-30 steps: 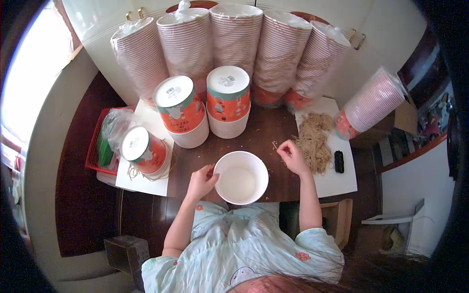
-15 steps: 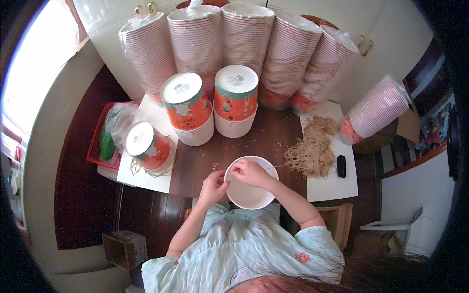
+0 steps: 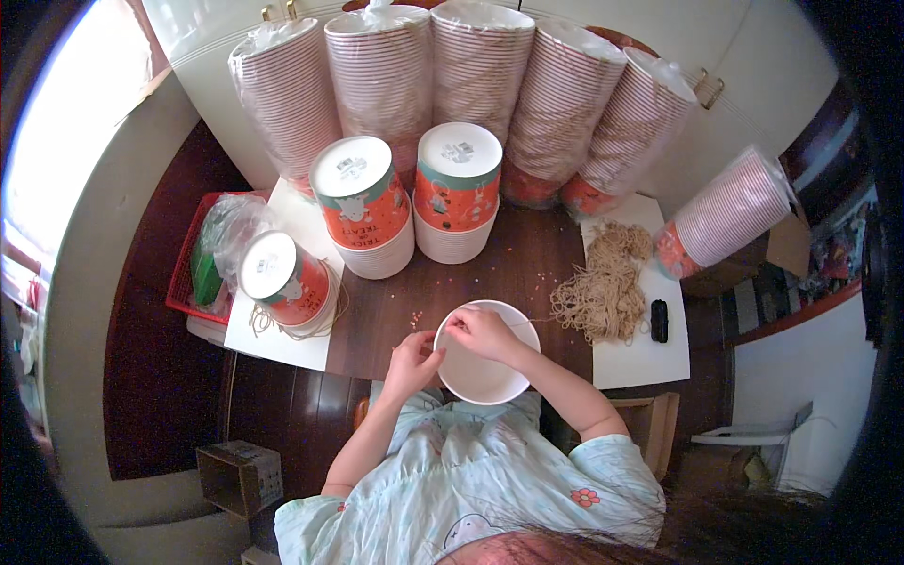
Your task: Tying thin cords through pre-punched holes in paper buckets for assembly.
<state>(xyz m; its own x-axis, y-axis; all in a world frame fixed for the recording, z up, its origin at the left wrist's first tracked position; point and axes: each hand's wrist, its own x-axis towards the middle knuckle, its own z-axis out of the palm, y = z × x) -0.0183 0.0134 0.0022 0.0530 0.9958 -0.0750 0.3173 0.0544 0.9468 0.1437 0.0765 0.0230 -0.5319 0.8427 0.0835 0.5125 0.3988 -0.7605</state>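
Change: a second ago the right hand (image 3: 478, 332) was beside the string heap (image 3: 603, 292), clear of the bucket (image 3: 485, 377); now it's over the bucket's opening, and a thin strand (image 3: 532, 320) runs from the heap across the right rim toward it. Barely any shift in the last half second. Reads as strand work at the bucket's left wall, both hands meeting there.

Right hand: thumb and fingertips together in a pinch, apparently clamped on the strand; exact pinch point too small to see. Left hand (image 3: 412, 363): fingers part-curled, touching the bucket's left rim from outside; can't tell whether they grip.

Bucket upright, open end up, at the middle of the worktop's (image 3: 537, 235) near edge. Heap by the worktop's right edge, black object (image 3: 659, 321) just beside it. Corded bucket stack (image 3: 301, 292) upside down near the left edge.
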